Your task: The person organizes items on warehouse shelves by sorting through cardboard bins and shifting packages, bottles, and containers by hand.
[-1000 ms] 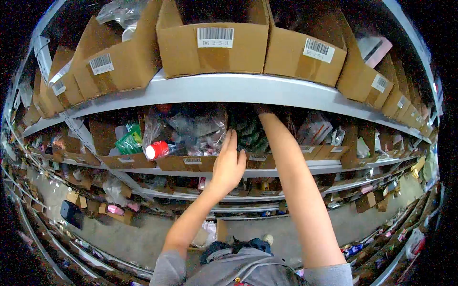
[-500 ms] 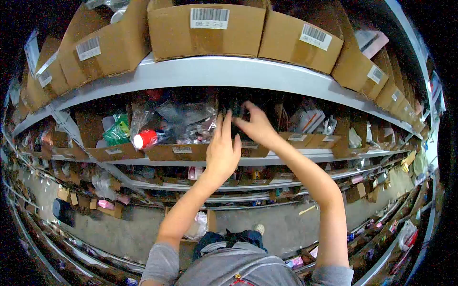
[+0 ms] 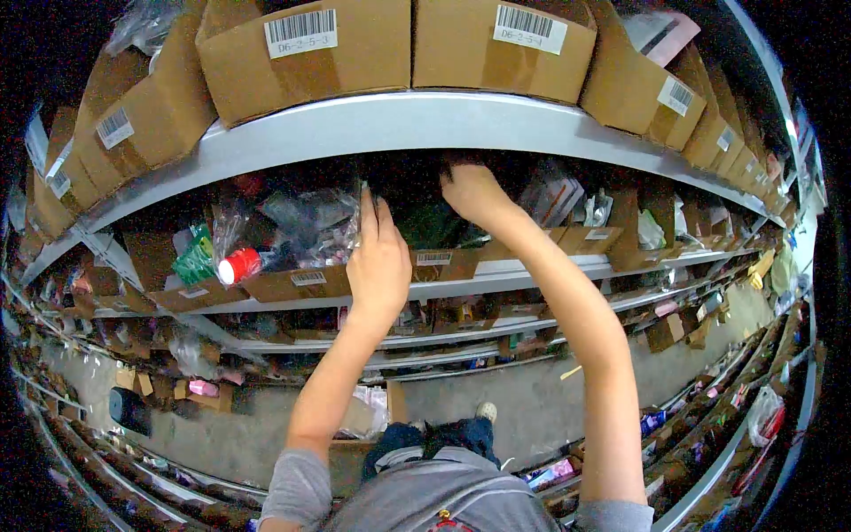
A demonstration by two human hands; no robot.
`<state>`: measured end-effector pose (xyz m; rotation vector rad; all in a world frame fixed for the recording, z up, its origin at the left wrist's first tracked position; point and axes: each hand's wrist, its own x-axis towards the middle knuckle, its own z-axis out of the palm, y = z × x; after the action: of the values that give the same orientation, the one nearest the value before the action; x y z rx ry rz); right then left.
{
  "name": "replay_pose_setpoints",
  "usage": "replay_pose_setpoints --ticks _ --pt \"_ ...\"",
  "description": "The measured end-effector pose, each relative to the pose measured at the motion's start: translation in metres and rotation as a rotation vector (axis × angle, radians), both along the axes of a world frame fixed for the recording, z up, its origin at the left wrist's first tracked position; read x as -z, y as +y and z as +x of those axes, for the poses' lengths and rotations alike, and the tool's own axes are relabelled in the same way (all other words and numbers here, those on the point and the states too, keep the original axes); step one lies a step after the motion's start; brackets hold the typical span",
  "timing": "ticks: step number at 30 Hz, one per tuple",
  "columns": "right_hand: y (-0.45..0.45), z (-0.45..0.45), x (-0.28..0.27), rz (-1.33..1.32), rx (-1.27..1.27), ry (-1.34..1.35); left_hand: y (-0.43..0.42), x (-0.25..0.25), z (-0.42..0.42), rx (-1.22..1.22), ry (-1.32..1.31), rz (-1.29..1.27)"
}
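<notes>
My left hand [image 3: 379, 270] rests with its fingers stretched out along the left side of a dark-looking cardboard bin [image 3: 436, 263] on the middle shelf. Over the back of that same bin, my right hand [image 3: 479, 195] has its fingers curled; their tips are in shadow, and what they hold, if anything, is hidden. Dark contents [image 3: 430, 222] lie below it, too dim to name. Just left of my left hand, a neighbouring bin [image 3: 301, 284] holds clear plastic packets [image 3: 310, 226]. A red bottle-like item with a white end [image 3: 239, 265] sticks out at that bin's left.
A white shelf beam [image 3: 399, 120] crosses above my hands, carrying barcode-labelled cardboard boxes [image 3: 306, 66]. Right of my right arm, a bin holds packaged flat items [image 3: 556, 199]. Lower shelves run beneath. An open box [image 3: 394, 403] and a dark stool-like object [image 3: 130, 410] stand on the floor.
The view has shifted, so the shelves appear further left. My right hand has moved up and back within the bin, away from my left hand. The left hand stays at the bin's left side.
</notes>
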<state>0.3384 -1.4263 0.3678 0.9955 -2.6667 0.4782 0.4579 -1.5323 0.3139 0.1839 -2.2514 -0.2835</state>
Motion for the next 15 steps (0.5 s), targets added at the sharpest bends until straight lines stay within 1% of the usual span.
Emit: replay_pose_setpoints --ticks 1,3,4,6,9,11,13,15 --pt "-0.007 -0.009 0.004 -0.005 0.000 -0.005 0.001 0.000 0.001 0.000 -0.005 -0.005" --pt "-0.023 -0.023 0.015 0.337 0.057 -0.010 0.003 -0.001 0.003 0.002 -0.068 0.101" --pt "-0.030 -0.027 0.015 0.450 0.067 -0.001 0.003 -0.001 0.004 0.002 -0.070 0.098" --pt "-0.037 -0.032 0.011 0.521 0.064 -0.017 0.000 0.000 0.005 0.017 -0.063 0.077" --pt "-0.039 -0.033 0.001 0.412 0.048 -0.073 -0.004 0.003 0.005 0.077 -0.036 0.110" --pt "-0.035 -0.031 -0.007 0.237 -0.010 -0.210 -0.005 0.002 0.007 0.084 -0.057 0.121" --pt "-0.034 -0.028 -0.018 0.026 -0.105 -0.438 -0.002 0.000 0.008 0.092 -0.077 0.138" --pt "-0.035 -0.024 -0.025 -0.177 -0.202 -0.723 0.002 -0.003 0.010 0.093 -0.065 0.120"
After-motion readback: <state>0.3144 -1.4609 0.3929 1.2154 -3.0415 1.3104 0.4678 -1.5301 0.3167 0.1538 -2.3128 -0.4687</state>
